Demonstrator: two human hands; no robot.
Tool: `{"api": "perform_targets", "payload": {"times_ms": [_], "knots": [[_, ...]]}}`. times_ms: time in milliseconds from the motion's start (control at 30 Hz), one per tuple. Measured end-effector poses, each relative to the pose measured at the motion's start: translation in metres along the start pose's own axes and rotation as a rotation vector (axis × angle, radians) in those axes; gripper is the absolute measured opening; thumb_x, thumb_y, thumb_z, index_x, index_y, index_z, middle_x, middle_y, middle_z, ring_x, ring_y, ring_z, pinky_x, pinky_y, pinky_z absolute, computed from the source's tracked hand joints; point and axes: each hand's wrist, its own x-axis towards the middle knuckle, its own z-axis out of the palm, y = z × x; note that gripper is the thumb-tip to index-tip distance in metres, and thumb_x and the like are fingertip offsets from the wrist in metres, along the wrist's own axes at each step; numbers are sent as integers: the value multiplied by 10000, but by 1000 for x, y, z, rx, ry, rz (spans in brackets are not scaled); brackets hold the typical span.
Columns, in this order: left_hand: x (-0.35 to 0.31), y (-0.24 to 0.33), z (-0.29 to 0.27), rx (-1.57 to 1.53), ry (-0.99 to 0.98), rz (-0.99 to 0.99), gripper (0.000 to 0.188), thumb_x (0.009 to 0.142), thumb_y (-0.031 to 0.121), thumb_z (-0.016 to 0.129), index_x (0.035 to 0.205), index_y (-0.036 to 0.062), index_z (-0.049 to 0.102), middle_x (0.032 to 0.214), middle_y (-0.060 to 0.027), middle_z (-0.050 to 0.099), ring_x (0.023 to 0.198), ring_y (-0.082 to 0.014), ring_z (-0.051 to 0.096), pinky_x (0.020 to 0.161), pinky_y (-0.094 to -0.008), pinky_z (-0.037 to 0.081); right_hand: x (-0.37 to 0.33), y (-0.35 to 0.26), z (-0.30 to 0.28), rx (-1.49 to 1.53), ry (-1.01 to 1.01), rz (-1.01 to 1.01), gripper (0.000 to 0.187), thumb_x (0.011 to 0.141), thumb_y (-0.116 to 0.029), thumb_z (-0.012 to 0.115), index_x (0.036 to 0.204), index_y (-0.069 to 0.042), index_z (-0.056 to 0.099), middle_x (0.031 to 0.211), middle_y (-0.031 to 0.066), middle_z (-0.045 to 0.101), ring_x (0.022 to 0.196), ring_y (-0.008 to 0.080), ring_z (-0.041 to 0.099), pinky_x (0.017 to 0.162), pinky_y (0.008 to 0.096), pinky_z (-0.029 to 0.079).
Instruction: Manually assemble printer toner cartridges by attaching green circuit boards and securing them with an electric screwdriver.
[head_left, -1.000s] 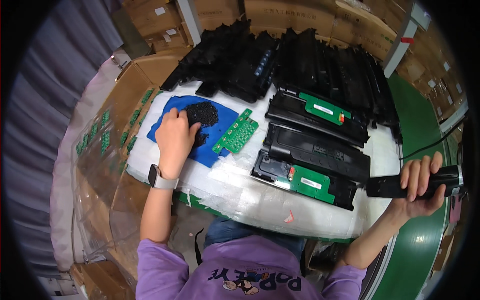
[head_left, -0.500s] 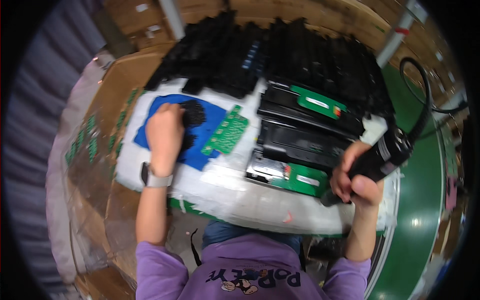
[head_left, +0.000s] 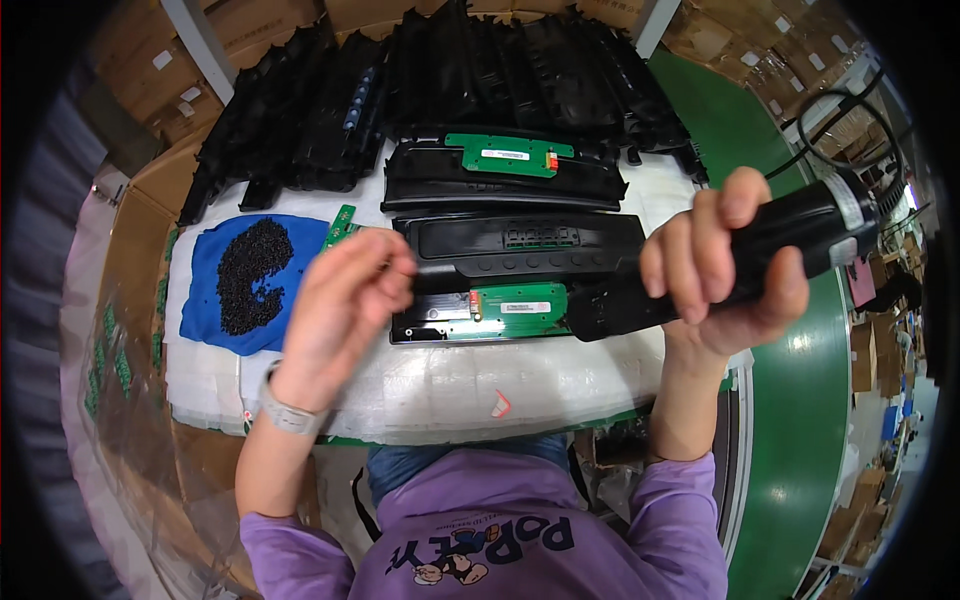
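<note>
My right hand point(head_left: 715, 265) is wrapped round a black electric screwdriver point(head_left: 800, 235), which lies tilted with its narrower end pointing left. That end is above the right end of a green circuit board point(head_left: 540, 305) seated in a black housing. My left hand point(head_left: 345, 300) is closed in a pinch at the housing's left end; whatever the fingertips hold is too small to make out. Left of it, a blue cloth point(head_left: 205, 285) bears a heap of tiny black screws point(head_left: 255, 265). A loose green circuit board point(head_left: 341, 222) is partly hidden behind the left hand.
Two more black housings lie beyond: one shows a display window and buttons point(head_left: 530, 250), the other carries a green board point(head_left: 505, 155). Black plastic housings point(head_left: 480, 75) are stacked along the far edge. A green surface point(head_left: 790, 450) runs along the right, and cartons point(head_left: 270, 30) stand behind.
My left hand has left the screw heap and moved right to the near housing. The screwdriver has been raised and levelled, its end now over the board. The whole view has shifted.
</note>
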Motion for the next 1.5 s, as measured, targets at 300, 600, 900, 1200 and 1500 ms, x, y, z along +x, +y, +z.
{"api": "perform_targets", "payload": {"times_ms": [300, 600, 900, 1200, 1500], "knots": [[2, -29, 32, 98, -222, -193, 186, 913, 208, 531, 939, 30, 577, 787, -7, 583, 609, -41, 438, 538, -176, 354, 1, 0, 17, -38, 27, -238, 421, 891, -408, 470, 1113, -52, 436, 687, 33, 481, 514, 148, 479, 624, 354, 437], [1, -32, 25, 146, -218, -159, 155, 907, 189, 542, 939, 44, 585, 792, -5, 604, 614, -36, 475, 535, -166, 360, -2, 14, 20, -88, 83, -192, 385, 851, -396, 540, 1049, -77, 453, 649, 21, 492, 477, 146, 475, 585, 343, 440], [-1, -35, 24, 145, -202, -155, 140, 898, 158, 555, 936, 31, 598, 792, -12, 609, 617, -45, 483, 555, -175, 386, -6, 16, 22, -105, 75, -208, 383, 849, -380, 551, 1047, -69, 443, 652, 30, 490, 493, 149, 483, 597, 345, 442], [-1, -40, 23, 142, -161, -151, 157, 895, 165, 561, 958, 26, 599, 800, -17, 615, 618, -42, 489, 552, -166, 387, -8, 21, 22, -142, 94, -207, 380, 847, -374, 553, 1023, -64, 423, 637, 36, 478, 478, 146, 474, 584, 342, 440], [-3, -36, 23, 141, -196, -148, 166, 890, 169, 569, 951, 20, 608, 788, -20, 615, 611, -44, 490, 549, -164, 389, -5, 22, 26, -123, 127, -238, 343, 859, -361, 530, 1005, -60, 456, 625, 4, 468, 458, 105, 453, 563, 316, 424]]}}
